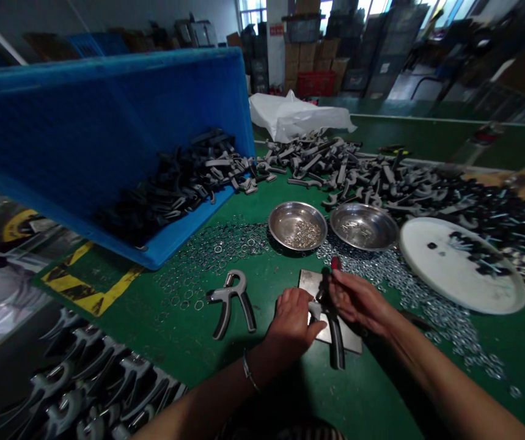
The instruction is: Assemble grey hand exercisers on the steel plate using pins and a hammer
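Hand-grip exerciser (334, 336) lay across the steel plate (312, 282) on the green bench (189, 330). Left of the plate rested a second exerciser (232, 302); the left hand (290, 324) gripped the first one's head, close beside the right hand (358, 299), which pinched a red-handled tool (335, 263) over the plate. Two steel bowls (297, 226) stood beyond the plate.

Grip-trainer handle (336, 343) — matt plastic; bowls (297, 225) — glossy steel.

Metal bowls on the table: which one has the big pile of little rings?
The left bowl, nearer the blue bin, holds a heap of small metal rings at its bottom; the right bowl looks almost bare.
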{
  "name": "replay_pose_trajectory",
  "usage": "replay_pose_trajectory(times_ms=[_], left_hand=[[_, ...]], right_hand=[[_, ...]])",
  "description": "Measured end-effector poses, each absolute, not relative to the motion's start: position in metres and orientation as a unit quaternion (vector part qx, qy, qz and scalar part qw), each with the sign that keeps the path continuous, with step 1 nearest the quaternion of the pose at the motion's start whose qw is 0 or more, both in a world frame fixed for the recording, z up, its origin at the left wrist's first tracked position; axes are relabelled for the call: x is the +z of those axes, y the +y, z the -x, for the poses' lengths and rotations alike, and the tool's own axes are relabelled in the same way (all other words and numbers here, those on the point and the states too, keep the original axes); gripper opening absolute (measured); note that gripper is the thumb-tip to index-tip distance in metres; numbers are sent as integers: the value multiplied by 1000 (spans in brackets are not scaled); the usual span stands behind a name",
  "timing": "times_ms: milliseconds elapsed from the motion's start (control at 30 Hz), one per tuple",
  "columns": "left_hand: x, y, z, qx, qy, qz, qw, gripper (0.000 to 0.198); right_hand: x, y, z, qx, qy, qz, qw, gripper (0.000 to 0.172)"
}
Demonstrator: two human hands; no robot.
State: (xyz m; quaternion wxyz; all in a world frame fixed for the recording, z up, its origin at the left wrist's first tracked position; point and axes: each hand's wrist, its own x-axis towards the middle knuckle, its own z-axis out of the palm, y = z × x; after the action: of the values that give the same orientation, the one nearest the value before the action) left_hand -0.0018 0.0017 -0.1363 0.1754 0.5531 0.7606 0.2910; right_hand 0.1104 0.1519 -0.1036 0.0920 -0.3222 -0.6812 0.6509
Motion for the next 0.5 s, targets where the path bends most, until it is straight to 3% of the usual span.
replay_pose_trajectory(times_ms=[100,267,333,400,500], left_hand=[[-141,0,-3,282,766,-552,168,38],[-125,-3,9,273,754,-573,172,56],[-104,10,34,262,740,-595,169,47],[-82,35,67,240,743,-610,134,26],[-66,90,114,147,772,-611,91,20]], right_hand=[[-105,176,-122,636,-690,331,99,43],[-109,229,-172,291,-846,445,28,48],[-99,244,-180,181,-882,434,41,44],[-86,249,-168,80,-930,351,73,36],[-72,245,-112,28,-976,205,68,27]])
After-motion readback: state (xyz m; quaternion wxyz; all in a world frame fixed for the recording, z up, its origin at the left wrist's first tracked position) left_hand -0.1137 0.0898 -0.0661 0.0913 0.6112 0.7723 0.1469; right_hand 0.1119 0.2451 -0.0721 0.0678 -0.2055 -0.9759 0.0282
